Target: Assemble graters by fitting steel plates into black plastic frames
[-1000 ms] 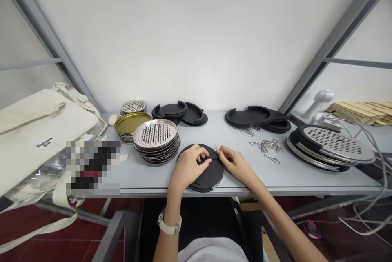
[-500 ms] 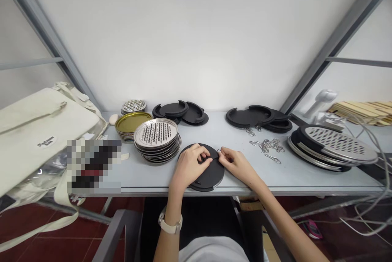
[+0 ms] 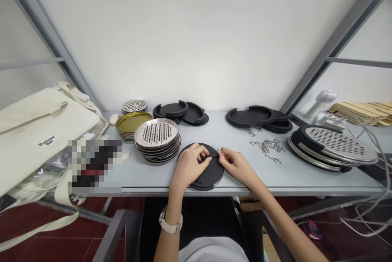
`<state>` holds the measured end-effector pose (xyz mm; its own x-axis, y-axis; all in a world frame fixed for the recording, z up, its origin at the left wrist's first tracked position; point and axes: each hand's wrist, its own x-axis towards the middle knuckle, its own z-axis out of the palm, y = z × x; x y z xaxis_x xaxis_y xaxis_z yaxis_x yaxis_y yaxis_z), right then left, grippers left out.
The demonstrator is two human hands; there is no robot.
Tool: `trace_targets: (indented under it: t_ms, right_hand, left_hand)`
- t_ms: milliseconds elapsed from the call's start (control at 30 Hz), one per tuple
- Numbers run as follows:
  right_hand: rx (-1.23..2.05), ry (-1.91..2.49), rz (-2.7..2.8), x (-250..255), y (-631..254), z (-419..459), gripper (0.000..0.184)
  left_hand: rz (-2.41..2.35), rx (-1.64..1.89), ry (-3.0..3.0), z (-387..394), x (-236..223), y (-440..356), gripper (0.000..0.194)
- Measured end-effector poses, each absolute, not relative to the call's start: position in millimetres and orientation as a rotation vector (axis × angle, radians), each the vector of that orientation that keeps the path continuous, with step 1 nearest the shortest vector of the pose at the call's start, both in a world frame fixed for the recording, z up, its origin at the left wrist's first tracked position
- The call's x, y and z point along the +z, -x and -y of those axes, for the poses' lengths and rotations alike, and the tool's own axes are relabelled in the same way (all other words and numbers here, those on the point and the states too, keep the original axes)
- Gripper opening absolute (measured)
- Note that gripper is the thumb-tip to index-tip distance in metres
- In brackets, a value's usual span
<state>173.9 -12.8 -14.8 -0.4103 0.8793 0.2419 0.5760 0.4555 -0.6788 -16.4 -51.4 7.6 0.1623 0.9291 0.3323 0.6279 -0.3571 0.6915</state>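
A black round plastic disc lies at the table's front edge, under both hands. My left hand rests on its left side with curled fingers, thumb and fingertips pressed near the middle. At the right rim my right hand pinches a small metal wire clip, of which only a bit of loop shows. The rest of the clip is covered by fingers. More wire clips lie loose to the right. Left of the disc stands a stack of round metal graters.
Gold-coloured round lids are stacked at the left, behind a cream bag. Black plastic holders lie along the wall. At the right, graters in black holders form a pile, near white cables and wooden pieces.
Almost nothing differs. The fingers of my right hand have shifted very slightly at the disc's rim; my left hand stays in place.
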Motion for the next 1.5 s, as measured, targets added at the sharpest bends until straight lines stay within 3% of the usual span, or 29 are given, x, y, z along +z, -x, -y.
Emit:
trace_targets:
  t_ms: [867,1200,1500]
  right_hand:
    - [0.722,1.207,2.12,-15.9,-175.9,11.5,0.034]
    - [0.677,1.212,2.131,-13.4,-175.0,13.3,0.032]
    - [0.65,1.25,2.164,-13.0,-176.8,14.4,0.031]
  left_hand:
    - [-1.47,1.042,-2.051,51.3,8.3,17.2,0.003]
    - [-1.487,1.055,-2.054,50.6,9.6,17.1,0.013]
    - [-1.458,1.068,-2.014,51.9,8.8,16.5,0.005]
